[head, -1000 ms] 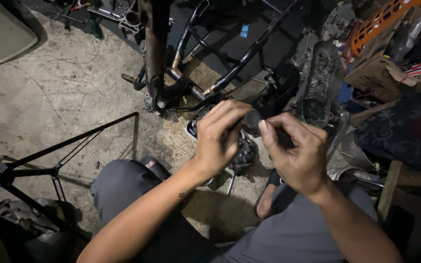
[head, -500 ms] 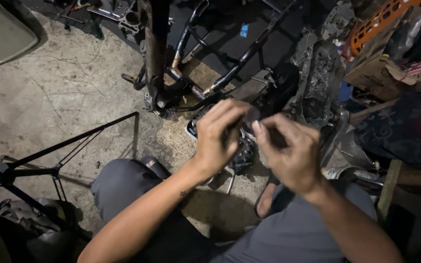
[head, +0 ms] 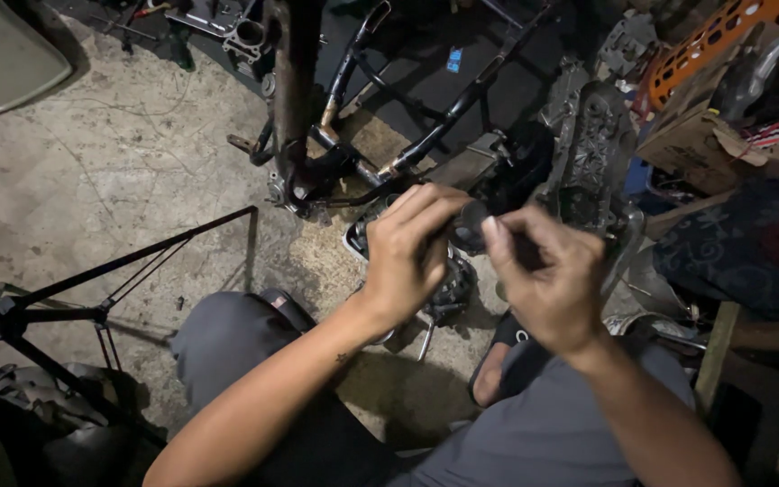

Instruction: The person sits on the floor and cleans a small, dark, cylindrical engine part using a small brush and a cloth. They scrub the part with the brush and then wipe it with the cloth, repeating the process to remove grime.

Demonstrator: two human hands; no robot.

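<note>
We had both hands up in front of our knees, meeting over a small dark part [head: 472, 221] held between them. Part sat right btwn the two hands, touching both: to the right of the left hand [head: 412, 257], to the left of the right hand [head: 543, 275]. Only a rounded dark bit showed in the gap, so we couldn't tell its full shape; its long axis seemed to run roughly L-R, hand to hand, but that was a guess. Left hand was the nearer one w/ more of it: fingers curled over the top, clenched round the part, wrist angled up from lower left. Right hand came in from lower right, thumb and forefinger pinched on or right at the part's end, other fingers loosely bent; whether it truly gripped or just touched, we couldn't tell. Directly below the hands lay a greasy engine piece [head: 448, 289] on the concrete floor [head: 119, 180]. Beyond the hands, farther from us, stood a black tubular frame [head: 335, 144]; beyond and right of the right hand, a grey cast engine case [head: 592, 153]. Far left of the left hand, a black stand [head: 92, 289].
</note>
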